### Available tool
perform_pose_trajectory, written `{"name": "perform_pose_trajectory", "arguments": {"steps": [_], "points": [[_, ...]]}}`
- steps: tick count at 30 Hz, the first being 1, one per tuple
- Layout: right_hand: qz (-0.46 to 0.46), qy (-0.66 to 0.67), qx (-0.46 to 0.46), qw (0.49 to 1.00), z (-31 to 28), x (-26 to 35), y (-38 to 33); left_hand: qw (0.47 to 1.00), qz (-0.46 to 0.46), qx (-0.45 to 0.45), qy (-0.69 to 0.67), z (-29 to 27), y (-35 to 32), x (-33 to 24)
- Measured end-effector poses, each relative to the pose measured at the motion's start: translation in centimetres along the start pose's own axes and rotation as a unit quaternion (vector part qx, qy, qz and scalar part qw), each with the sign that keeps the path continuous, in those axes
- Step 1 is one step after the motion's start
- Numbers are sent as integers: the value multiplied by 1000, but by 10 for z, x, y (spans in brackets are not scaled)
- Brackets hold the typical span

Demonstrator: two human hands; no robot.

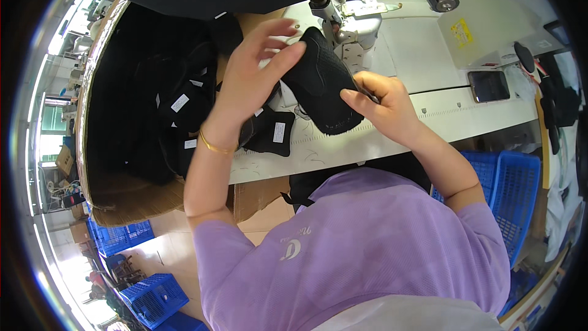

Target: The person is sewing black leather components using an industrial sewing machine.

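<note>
The R hand point(389, 101) is gripping the right edge of a black fabric piece point(321, 89), w/ thumb on the near face & fingers behind; the L hand point(263, 61) has its fingers loosely curled & spread, its thumb at the upper left edge of the same piece, but if it grips there, I can't tell; this piece is held tilted above the white table point(465, 113), just in front of the sewing machine point(358, 27); another black piece w/ white label point(266, 136) lies on the table, near the L forearm; a phone point(489, 86) rests on the R side; a blue crate point(517, 187) stands below.
</note>
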State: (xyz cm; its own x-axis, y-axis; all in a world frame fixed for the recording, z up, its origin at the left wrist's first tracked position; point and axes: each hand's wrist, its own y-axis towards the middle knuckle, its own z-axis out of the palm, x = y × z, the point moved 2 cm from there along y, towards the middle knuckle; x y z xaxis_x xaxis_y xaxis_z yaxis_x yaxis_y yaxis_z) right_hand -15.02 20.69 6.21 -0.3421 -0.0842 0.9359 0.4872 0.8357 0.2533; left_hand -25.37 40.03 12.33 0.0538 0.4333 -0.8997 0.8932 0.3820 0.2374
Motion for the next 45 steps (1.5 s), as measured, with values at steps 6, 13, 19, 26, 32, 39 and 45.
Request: {"name": "perform_pose_trajectory", "arguments": {"steps": [6, 13, 19, 26, 32, 39, 45], "points": [[27, 31, -51, 998, -9, 23, 20, 991, -31, 118, -52, 3, 45, -11], [56, 84, -56, 993, -5, 18, 13, 980, -113, 134, -90, 5, 48, -11], [79, 166, -70, 980, -9, 18, 18, 993, -78, 56, -64, -3, 85, 23], [76, 199, -83, 974, -2, 22, 21, 989, 46, 39, 134, -23, 107, 61], [47, 174, -94, 979, 2, 25, 22, 985, -94, 124, 74, -14, 79, 37], [85, 169, -108, 976, -3, 20, 16, 860, 334, -195, 333, -5, 16, -3], [83, 179, -130, 972, -5, 24, 16, 645, 538, -78, 536, 15, -17, 6]]}}
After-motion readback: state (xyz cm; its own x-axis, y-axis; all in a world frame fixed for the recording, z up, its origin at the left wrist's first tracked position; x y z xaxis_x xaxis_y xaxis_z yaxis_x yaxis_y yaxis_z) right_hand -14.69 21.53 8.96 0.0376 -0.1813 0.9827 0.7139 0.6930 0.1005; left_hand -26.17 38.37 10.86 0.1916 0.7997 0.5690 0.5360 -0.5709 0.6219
